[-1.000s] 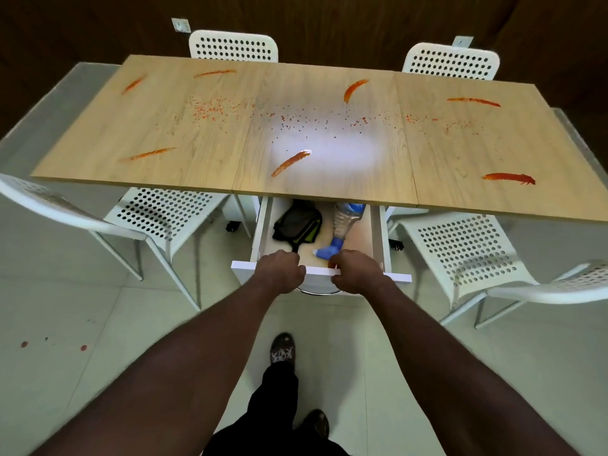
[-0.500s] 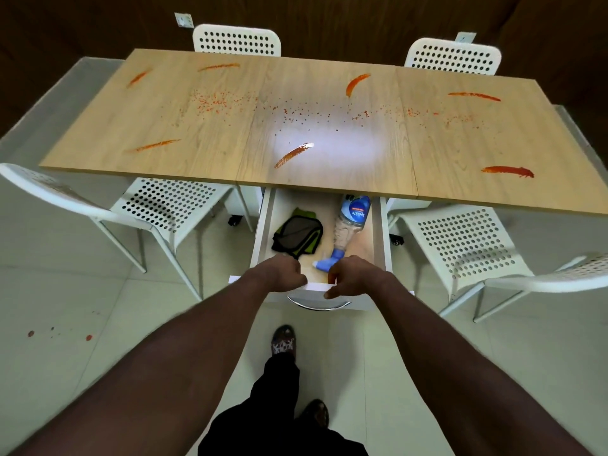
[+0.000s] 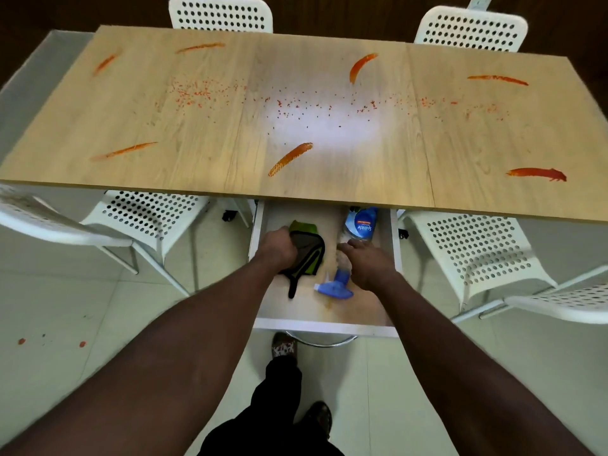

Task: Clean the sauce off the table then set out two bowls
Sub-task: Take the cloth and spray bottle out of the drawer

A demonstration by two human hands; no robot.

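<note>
The wooden table (image 3: 204, 126) carries several red sauce streaks (image 3: 289, 158) and a band of fine red specks across its middle. Below its near edge a white drawer (image 3: 325, 328) stands pulled out. Inside lie a green and dark cloth (image 3: 311, 248) and a spray bottle (image 3: 360, 225) with a blue trigger head. My left hand (image 3: 278, 248) grips the cloth. My right hand (image 3: 368, 263) curls over the middle of the bottle lying on its side. No bowls are in view.
White perforated chairs stand at the near left (image 3: 144, 218), near right (image 3: 473, 248) and behind the table (image 3: 220, 14). A few red drops mark the floor (image 3: 82, 343) at the left. My feet are just below the drawer.
Both hands left the drawer's front edge and reached inside. The left took hold of the cloth and the right closed on the bottle. The drawer stands farther out than a second ago.
</note>
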